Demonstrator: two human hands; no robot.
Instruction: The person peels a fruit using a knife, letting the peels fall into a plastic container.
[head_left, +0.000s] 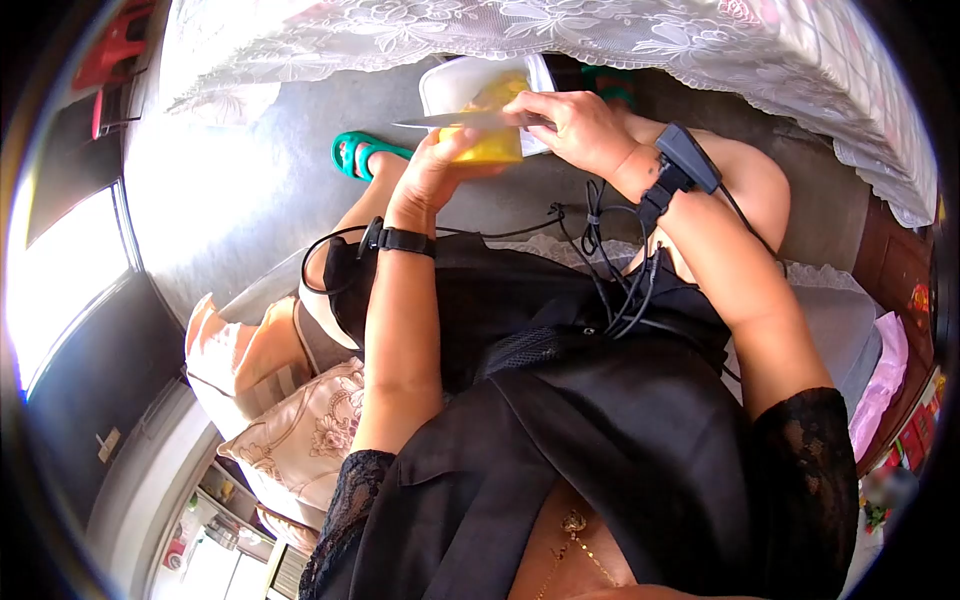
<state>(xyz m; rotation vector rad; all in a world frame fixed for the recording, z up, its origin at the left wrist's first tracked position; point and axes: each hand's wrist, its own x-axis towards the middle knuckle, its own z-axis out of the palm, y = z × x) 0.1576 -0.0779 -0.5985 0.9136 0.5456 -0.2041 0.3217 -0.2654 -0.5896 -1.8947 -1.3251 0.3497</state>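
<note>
My left hand (432, 180) is closed around the underside of a bright yellow, flat-sided chunk of produce (490, 150), whose exact kind I cannot make out. In my right hand (585, 130) is a knife (440, 120), gripped near its handle, its pointed blade reaching left across the top of the chunk. Whether the edge cuts into the chunk is not clear. Beneath both hands stands a white bin (437, 85), with yellow scraps (500, 90) showing inside it.
A table with a white lace cloth (560, 30) overhangs the far side. Black cables (600, 240) hang between the wrists and over the lap. A green sandal (352, 155) is on the grey floor (270, 170). Patterned cushions (310, 420) lie at the left on the seat.
</note>
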